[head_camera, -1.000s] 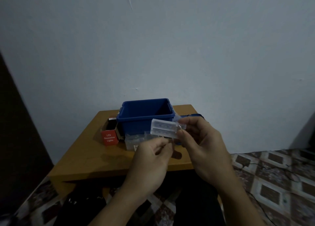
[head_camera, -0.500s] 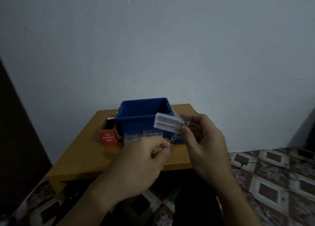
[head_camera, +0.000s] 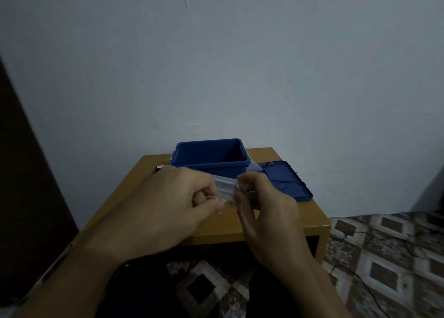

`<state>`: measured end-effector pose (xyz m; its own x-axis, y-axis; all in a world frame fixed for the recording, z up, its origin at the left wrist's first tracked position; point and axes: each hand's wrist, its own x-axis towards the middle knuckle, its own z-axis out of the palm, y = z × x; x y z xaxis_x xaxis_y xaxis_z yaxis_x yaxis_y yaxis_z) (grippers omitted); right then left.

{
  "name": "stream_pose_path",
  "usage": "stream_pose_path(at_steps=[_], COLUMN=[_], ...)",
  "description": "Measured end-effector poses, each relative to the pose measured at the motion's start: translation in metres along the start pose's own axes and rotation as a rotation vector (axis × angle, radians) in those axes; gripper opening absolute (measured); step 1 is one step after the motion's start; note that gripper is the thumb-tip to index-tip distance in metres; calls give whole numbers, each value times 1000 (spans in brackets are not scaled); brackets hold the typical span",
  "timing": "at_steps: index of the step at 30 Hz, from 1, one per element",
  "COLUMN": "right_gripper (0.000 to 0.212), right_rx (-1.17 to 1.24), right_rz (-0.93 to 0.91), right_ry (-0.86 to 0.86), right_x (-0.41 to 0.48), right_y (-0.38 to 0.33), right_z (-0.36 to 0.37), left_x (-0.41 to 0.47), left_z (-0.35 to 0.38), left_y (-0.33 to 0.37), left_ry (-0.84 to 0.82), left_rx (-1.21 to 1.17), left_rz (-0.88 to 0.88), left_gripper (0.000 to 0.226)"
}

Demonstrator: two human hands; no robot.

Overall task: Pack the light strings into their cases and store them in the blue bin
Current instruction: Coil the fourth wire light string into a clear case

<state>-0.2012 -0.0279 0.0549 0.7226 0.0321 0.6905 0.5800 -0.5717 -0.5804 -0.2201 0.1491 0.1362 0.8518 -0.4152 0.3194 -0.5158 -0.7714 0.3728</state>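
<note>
While the blue bin (head_camera: pixel 209 160) sits on the counter (head_camera: pixel 276 219), the left hand (head_camera: pixel 168 204) and right hand (head_camera: pixel 266 212), just before it, pinch a clear case (head_camera: pixel 224 188) with curled fingers (head_camera: pixel 252 179).

Wooden table (head_camera: pixel 310 215) against pale wall (head_camera: pixel 240 65); patterned floor (head_camera: pixel 384 257) right.

Two bare hands and forearms, seen from above

The left hand (head_camera: pixel 168 209) and right hand (head_camera: pixel 266 209) are uncovered, as are both wrists. The left forearm (head_camera: pixel 79 281) at the near left and the right forearm (head_camera: pixel 310 286) at the near right are bare skin down to the frame's bottom edge. The light is dim, and the right hand's fingertips are blurred.
</note>
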Motion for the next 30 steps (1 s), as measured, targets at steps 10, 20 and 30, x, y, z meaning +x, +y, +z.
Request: stream_pose_path(at_steps=[10, 20, 30], right_gripper=[17, 16, 25], right_rx=[292, 803, 1128], right_rz=[156, 269, 426], right_ry=[-396, -418, -192], right_x=[0, 5, 6], right_y=[-9, -4, -2], right_z=[-14, -26, -10], left_x=[24, 41, 22], left_z=[-3, 0, 24], left_y=[-34, -56, -59], left_ry=[84, -210, -268], left_rx=[-21, -483, -871], left_rz=[181, -14, -174], left_gripper=[26, 39, 36])
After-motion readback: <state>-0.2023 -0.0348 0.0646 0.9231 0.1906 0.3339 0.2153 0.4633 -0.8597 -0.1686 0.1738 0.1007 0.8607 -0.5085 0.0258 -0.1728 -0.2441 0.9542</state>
